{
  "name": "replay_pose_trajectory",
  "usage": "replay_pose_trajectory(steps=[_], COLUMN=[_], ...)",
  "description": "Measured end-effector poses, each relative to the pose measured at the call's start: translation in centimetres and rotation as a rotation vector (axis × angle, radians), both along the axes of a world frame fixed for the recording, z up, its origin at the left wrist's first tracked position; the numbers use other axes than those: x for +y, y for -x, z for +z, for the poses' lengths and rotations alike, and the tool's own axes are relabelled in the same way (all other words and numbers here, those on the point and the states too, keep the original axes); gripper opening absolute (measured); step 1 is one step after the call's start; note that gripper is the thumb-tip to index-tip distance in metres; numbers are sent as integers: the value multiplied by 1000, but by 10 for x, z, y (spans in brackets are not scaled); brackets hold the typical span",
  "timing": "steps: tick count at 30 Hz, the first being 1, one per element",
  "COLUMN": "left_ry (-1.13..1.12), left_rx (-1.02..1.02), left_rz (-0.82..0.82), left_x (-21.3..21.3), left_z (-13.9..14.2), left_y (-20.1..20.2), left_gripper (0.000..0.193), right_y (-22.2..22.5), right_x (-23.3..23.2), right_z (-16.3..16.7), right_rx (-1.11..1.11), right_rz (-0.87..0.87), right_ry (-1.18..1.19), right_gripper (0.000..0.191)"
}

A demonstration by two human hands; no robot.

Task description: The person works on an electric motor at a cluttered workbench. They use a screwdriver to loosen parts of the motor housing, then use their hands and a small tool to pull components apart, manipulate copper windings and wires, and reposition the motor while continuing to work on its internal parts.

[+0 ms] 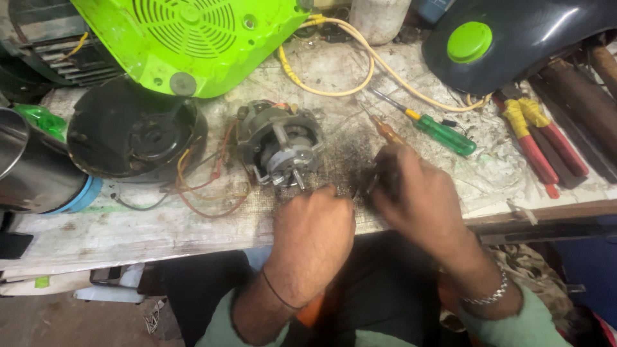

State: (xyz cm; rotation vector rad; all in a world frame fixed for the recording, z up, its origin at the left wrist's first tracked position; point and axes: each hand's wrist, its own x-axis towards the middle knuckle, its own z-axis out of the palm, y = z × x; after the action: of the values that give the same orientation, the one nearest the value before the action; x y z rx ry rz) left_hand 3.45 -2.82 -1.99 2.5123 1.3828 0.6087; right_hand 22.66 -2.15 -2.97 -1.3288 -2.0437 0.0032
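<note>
A small electric motor [281, 146] with a metal frame and shaft lies on the grimy workbench [160, 234], trailing red and orange wires [205, 193]. My left hand [315, 231] is curled just below the motor's shaft, fingers closed; what it grips is hidden. Just right of it, my right hand [414, 193] is closed around an orange-handled screwdriver [387, 132], whose handle sticks up past the fingers while the tip stays hidden under the hand.
A black round housing [132, 135] sits left of the motor, a lime-green appliance casing [193, 38] behind it. A green-handled screwdriver [440, 133], yellow cable [360, 77], red-and-yellow pliers [533, 138] and a black cover with green knob [514, 38] lie to the right. A steel vessel [32, 170] stands far left.
</note>
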Motion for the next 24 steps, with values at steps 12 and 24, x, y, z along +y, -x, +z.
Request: replay_pose_trajectory(steps=[12, 24], left_ry=[-23, 23], left_rx=[10, 37], left_rz=[-1, 6], left_x=[0, 2], left_z=[1, 0], left_y=[-1, -2], left_gripper=[7, 8], right_y=[-12, -4], right_x=[6, 5], right_z=[7, 0], right_rx=[175, 271], right_rz=[-137, 73], right_ry=[301, 317], right_gripper=[53, 56])
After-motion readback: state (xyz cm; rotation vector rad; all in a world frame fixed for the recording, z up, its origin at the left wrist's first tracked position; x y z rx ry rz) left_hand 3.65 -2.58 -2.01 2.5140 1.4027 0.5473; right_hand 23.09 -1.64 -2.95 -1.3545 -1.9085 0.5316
